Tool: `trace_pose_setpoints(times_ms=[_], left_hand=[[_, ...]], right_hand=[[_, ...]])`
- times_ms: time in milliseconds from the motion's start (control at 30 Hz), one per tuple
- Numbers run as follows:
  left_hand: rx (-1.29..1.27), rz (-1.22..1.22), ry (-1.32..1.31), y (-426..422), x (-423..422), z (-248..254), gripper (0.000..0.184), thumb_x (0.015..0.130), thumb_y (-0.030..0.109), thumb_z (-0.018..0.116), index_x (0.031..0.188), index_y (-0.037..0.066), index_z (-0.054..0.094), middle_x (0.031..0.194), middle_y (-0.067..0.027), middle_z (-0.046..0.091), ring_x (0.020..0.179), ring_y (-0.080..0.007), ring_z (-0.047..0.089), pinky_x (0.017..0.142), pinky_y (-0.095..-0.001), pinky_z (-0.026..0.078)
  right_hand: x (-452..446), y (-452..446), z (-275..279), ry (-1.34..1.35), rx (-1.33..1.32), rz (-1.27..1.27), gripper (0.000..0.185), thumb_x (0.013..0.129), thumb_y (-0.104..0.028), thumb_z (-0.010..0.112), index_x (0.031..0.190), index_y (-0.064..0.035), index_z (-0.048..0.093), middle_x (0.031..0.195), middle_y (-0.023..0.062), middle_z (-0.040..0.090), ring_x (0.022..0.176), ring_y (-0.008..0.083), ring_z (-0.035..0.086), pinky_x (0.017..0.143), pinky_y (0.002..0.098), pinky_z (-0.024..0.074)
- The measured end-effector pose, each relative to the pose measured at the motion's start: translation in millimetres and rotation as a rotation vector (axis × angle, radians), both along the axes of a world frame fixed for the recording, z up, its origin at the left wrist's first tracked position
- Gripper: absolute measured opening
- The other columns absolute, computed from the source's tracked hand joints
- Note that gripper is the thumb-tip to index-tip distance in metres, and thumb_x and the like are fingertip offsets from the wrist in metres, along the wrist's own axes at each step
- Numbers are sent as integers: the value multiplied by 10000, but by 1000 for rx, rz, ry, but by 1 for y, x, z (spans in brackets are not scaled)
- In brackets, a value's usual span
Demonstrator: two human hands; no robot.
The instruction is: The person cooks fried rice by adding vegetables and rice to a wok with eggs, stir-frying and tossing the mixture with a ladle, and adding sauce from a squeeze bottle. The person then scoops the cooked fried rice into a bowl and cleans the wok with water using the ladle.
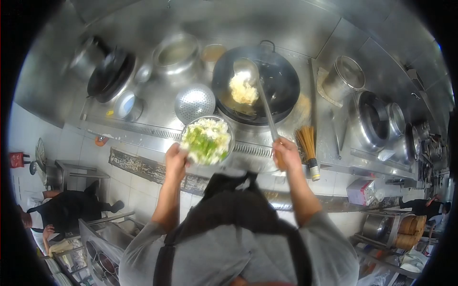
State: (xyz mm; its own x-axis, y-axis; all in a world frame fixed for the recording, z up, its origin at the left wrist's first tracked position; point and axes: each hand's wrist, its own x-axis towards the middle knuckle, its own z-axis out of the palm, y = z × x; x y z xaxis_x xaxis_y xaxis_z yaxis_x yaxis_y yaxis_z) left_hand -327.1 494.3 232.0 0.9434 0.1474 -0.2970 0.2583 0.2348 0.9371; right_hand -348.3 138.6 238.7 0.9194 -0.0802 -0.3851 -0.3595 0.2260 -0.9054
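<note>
My left hand (176, 160) grips the rim of a metal bowl (231, 138) filled with white and green chopped food (206, 140). Closed around the handle of a long ladle (267, 107) is my right hand (286, 153). The ladle's head rests inside a large black wok (281, 81), touching or just over a pale yellow clump of food (244, 90), perhaps egg. Its exact contact is hard to make out. The bowl is held in front of the wok, tilted a little, near a round perforated strainer (195, 103).
A bamboo brush (306, 143) lies right of my right hand. Metal pots (177, 52) stand behind the strainer, and a dark pan (110, 76) sits at left. More pots (369, 119) line the right counter. Other people (62, 209) are at far left and far right.
</note>
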Motion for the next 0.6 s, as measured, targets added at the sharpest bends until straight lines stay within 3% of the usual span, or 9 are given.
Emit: trace_pose_setpoints(times_ms=[67,100,167,200,300,433,500,600], left_hand=[[-7,13,-1,0,-2,0,67,774,-24,544,811,14,503,658,-51,534,464,-112,471,376,-234,351],[-12,9,-3,0,-3,1,64,774,-24,540,810,15,504,659,-51,537,465,-110,471,375,-233,350],[-20,4,-6,0,-2,1,61,775,-23,536,809,16,504,660,-52,539,466,-108,472,373,-231,349],[-14,13,-8,0,-3,0,59,775,-24,530,808,17,504,662,-53,543,464,-106,471,372,-231,348],[-2,32,-14,0,-1,-2,58,774,-26,522,807,18,504,668,-55,550,460,-102,469,369,-231,347],[-8,24,-21,0,0,-1,63,771,-26,518,823,9,520,680,-58,561,462,-99,470,367,-228,343],[-23,31,-20,-1,3,-1,79,754,-38,509,802,26,511,662,-47,543,444,-103,455,351,-228,336],[-30,42,-31,-3,7,-2,101,738,-50,496,779,43,502,644,-37,526,425,-108,439,334,-228,328]], right_hand=[[-17,-31,-12,-74,-177,93,340,846,-105,581,1166,6,566,626,48,540,414,134,501,376,280,394],[-17,-44,-20,-75,-178,96,340,846,-105,581,1166,6,566,626,48,540,414,134,501,376,280,394],[-15,-59,-31,79,-676,210,433,834,-131,600,1238,9,533,659,108,594,491,198,569,477,328,444],[-14,-61,-33,-67,-929,160,424,819,-149,610,1212,-1,545,722,160,623,620,268,619,605,368,473],[-3,-51,4,-94,-988,92,431,821,-155,592,1230,-31,538,772,182,631,715,319,626,685,390,480],[-3,-44,-21,-93,-997,26,388,829,-178,583,1181,-18,541,832,197,643,759,335,633,714,397,484],[11,-34,-26,36,-1072,164,372,832,-194,574,1172,-46,540,881,204,647,840,372,621,755,421,477],[14,-31,-28,22,-958,210,396,824,-194,588,1194,-60,540,855,210,641,854,374,618,764,422,477]])
